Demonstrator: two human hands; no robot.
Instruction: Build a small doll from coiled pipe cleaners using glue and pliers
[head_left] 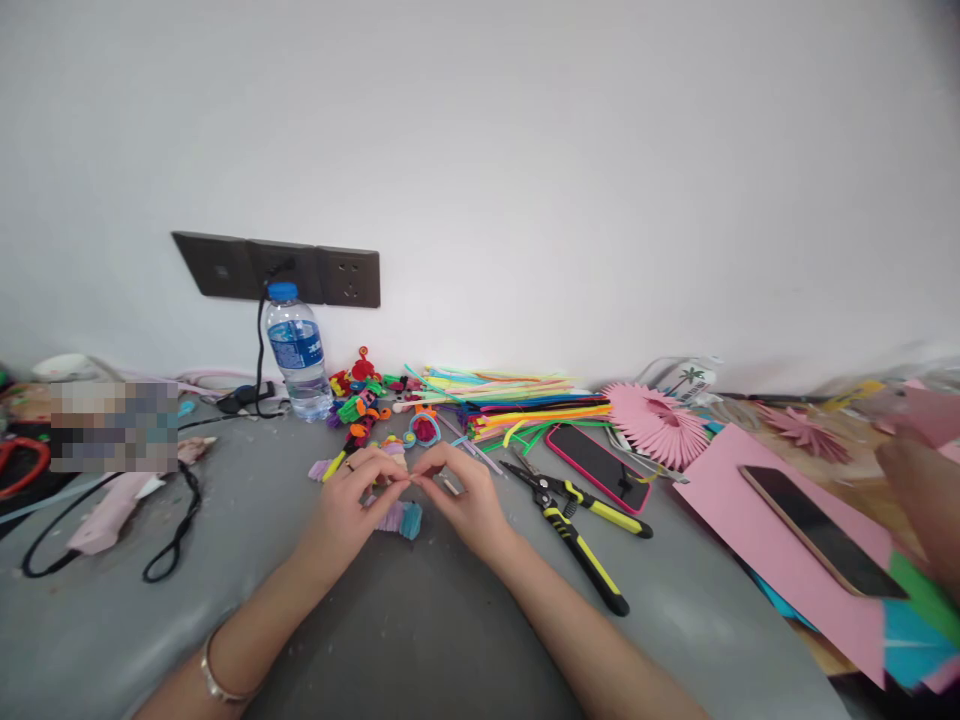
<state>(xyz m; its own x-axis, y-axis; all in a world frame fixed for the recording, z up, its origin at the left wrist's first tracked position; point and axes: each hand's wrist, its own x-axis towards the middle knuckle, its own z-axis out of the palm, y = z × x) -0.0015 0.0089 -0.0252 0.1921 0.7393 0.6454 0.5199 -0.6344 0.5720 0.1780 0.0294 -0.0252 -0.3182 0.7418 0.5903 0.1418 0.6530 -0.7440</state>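
Note:
Over the grey table, my left hand (346,505) and my right hand (471,500) meet fingertip to fingertip. Both are closed in a pinch, and whatever lies between the tips is too small to make out. Just below the fingers is a fuzzy purple and teal piece (399,518), partly hidden by my left hand. Beyond my hands lie colourful pipe-cleaner figures (364,410) and a round blue-rimmed red and purple piece (425,427). A bundle of pipe cleaners (536,408) in many colours stretches behind my right hand.
Yellow-black pliers (574,530) and a pink-cased phone (600,465) lie right. Farther right are pink paper (757,500), another phone (821,530) and another person's blurred hand (919,500). Left stand a water bottle (298,355), a pink corded tool (112,515) and red-handled scissors (22,465).

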